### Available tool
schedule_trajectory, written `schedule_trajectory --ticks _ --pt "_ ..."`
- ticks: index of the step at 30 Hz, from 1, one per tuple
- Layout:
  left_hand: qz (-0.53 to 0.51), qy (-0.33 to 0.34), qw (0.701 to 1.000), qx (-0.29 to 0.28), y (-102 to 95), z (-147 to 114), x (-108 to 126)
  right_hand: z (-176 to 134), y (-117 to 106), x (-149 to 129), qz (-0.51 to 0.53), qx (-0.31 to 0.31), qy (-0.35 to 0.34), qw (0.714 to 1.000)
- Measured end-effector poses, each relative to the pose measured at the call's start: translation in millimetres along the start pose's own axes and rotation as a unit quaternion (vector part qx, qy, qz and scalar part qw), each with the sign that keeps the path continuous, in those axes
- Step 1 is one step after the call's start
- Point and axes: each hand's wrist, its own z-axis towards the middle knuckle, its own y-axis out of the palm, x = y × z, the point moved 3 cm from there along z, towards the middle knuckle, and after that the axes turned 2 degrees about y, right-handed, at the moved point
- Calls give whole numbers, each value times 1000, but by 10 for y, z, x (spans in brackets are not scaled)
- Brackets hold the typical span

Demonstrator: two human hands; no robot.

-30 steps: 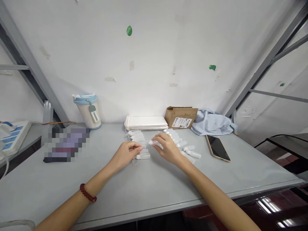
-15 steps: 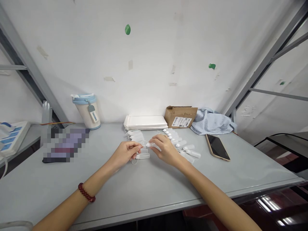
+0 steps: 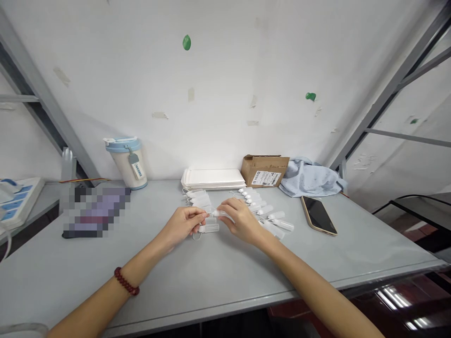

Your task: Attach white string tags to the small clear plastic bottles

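My right hand (image 3: 239, 219) is closed around a small translucent squeeze bottle (image 3: 219, 213), its white neck pointing left. Just left of that neck, my left hand (image 3: 186, 221) is pinched at the fingertips, on something too small to make out. A thin clear loop shows between the two hands. Under and behind my left fingers lies a row of similar bottles (image 3: 210, 228), some with thin loops at their ends. To the right, several more small bottles (image 3: 283, 225) lie on their sides, partly behind my right hand.
At the back of the grey table (image 3: 197, 281) are a stack of white padded envelopes (image 3: 214, 177), a cardboard box (image 3: 265, 170) and a blue cloth (image 3: 310, 178). A phone (image 3: 319, 215) lies at right. A lidded cup (image 3: 127, 163) and a blurred-out purple item (image 3: 100, 211) are at left.
My right hand and the bottle in it have shifted very slightly left, towards my left fingertips. My left hand has barely moved.
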Motion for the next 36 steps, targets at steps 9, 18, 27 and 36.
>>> schedule_trajectory --ticks 9,18,27,36 --pt "25 0 999 -27 12 10 -67 -14 40 -56 2 -8 -35 999" --pt "27 12 999 -40 28 -11 -75 -55 102 -77 -6 -31 -32 999" --pt "11 -1 998 -54 38 -32 -77 -71 129 -82 2 -29 -34 999" --pt "12 0 998 -57 56 -25 -78 -69 108 -114 10 -34 -30 999"
